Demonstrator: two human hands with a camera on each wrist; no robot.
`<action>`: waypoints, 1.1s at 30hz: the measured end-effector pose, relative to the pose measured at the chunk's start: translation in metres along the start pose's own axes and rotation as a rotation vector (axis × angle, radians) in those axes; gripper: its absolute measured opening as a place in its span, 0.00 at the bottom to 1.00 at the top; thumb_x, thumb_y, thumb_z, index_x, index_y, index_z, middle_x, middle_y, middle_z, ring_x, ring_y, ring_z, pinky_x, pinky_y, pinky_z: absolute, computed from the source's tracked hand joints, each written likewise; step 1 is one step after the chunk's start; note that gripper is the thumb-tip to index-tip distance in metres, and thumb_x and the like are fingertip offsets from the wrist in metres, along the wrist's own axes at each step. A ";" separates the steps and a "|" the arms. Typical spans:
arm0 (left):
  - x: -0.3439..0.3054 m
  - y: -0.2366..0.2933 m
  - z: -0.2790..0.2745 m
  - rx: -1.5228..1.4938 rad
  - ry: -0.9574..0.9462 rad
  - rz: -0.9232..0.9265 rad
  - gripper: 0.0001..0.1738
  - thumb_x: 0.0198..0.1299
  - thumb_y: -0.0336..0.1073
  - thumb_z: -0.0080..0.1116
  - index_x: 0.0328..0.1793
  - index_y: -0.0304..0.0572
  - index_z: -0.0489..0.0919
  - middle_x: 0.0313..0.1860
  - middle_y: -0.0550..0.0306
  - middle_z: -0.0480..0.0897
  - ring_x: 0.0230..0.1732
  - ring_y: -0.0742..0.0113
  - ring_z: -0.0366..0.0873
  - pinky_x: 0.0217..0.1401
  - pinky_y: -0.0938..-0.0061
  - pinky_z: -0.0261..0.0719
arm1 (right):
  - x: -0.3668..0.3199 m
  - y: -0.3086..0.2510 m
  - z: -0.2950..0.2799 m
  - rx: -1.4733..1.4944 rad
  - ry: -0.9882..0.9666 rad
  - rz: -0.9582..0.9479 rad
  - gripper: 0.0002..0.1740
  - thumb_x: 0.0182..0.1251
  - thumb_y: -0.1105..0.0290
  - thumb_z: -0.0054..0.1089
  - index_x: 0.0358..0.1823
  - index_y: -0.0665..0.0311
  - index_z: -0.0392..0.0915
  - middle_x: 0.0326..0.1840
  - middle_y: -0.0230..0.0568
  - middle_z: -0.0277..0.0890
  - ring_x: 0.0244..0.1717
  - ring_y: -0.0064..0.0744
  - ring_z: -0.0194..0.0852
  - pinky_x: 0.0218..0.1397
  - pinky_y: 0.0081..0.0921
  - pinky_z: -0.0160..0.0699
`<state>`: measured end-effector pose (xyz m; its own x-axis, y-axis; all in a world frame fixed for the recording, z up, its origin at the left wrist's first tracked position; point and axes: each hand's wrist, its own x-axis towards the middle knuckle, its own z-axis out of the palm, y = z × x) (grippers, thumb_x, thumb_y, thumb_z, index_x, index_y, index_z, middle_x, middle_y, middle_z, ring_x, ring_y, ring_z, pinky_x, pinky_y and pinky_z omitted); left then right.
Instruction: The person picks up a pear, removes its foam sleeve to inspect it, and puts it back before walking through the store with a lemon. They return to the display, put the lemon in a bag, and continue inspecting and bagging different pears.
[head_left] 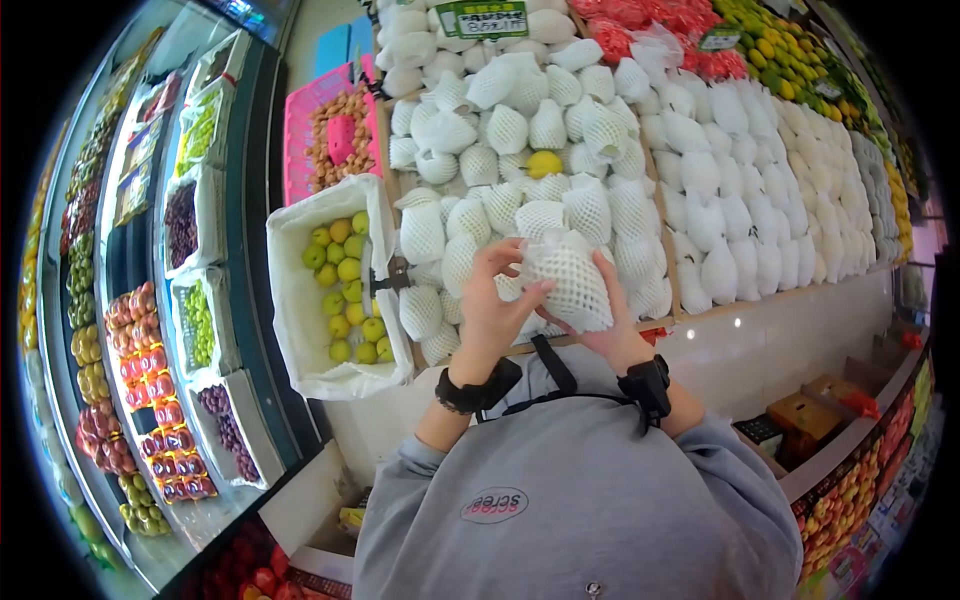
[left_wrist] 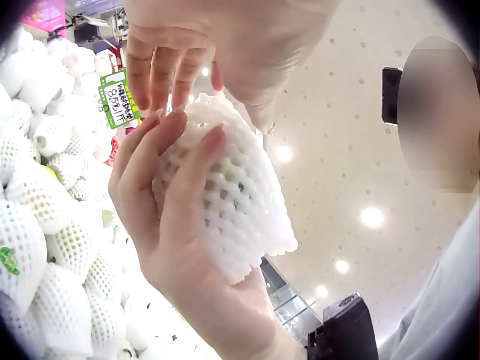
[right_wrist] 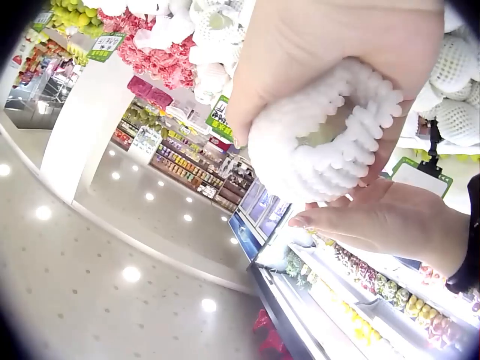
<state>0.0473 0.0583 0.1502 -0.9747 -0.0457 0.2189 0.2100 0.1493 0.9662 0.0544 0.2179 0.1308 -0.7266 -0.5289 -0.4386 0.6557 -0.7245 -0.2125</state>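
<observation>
My right hand [head_left: 612, 325] holds a fruit in a white foam net [head_left: 572, 278] above the front of the stall, its fingers curled round the netting. Pale greenish skin and a small green mark show through the mesh of the netted fruit [left_wrist: 238, 191] in the left wrist view. Seen from the right wrist, one frilled end of the foam net [right_wrist: 322, 142] gapes around the pale fruit. My left hand [head_left: 495, 305] is beside the net's other end, fingers loosely bent and thumb extended close to the foam; some of its fingertips are hidden behind the right hand's fingers [left_wrist: 142, 165].
Rows of foam-netted fruit [head_left: 505, 130] fill the stall ahead, with one bare yellow fruit [head_left: 544, 164] among them. To the left stand a white-lined crate [head_left: 285, 290] of yellow-green fruit and a pink basket [head_left: 300, 105]. A price sign [head_left: 482, 20] stands at the back.
</observation>
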 end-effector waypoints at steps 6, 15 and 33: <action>0.005 0.001 -0.027 0.233 -0.198 0.164 0.17 0.41 0.30 0.70 0.36 0.38 0.73 0.45 0.50 0.76 0.46 0.54 0.74 0.46 0.67 0.73 | 0.007 0.010 0.002 -0.013 0.034 0.013 0.32 0.66 0.44 0.41 0.64 0.57 0.60 0.59 0.39 0.68 0.55 0.37 0.71 0.57 0.42 0.72; -0.005 -0.016 -0.065 -0.058 -0.285 -0.140 0.09 0.55 0.28 0.59 0.40 0.34 0.73 0.36 0.56 0.80 0.39 0.75 0.76 0.43 0.80 0.72 | 0.017 0.027 -0.005 -0.136 -0.187 0.214 0.36 0.68 0.46 0.37 0.69 0.62 0.48 0.65 0.49 0.60 0.59 0.57 0.65 0.56 0.54 0.70; 0.073 -0.088 -0.049 -0.092 -0.360 -0.034 0.16 0.53 0.35 0.63 0.42 0.36 0.70 0.31 0.59 0.77 0.32 0.72 0.73 0.37 0.74 0.73 | 0.056 0.040 0.006 -0.163 0.164 -0.107 0.35 0.59 0.61 0.50 0.65 0.69 0.52 0.59 0.50 0.66 0.56 0.47 0.69 0.60 0.45 0.69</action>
<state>-0.0384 -0.0064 0.0877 -0.9422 0.3041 0.1406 0.1673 0.0637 0.9838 0.0387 0.1563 0.1023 -0.7593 -0.3644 -0.5392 0.6109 -0.6846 -0.3976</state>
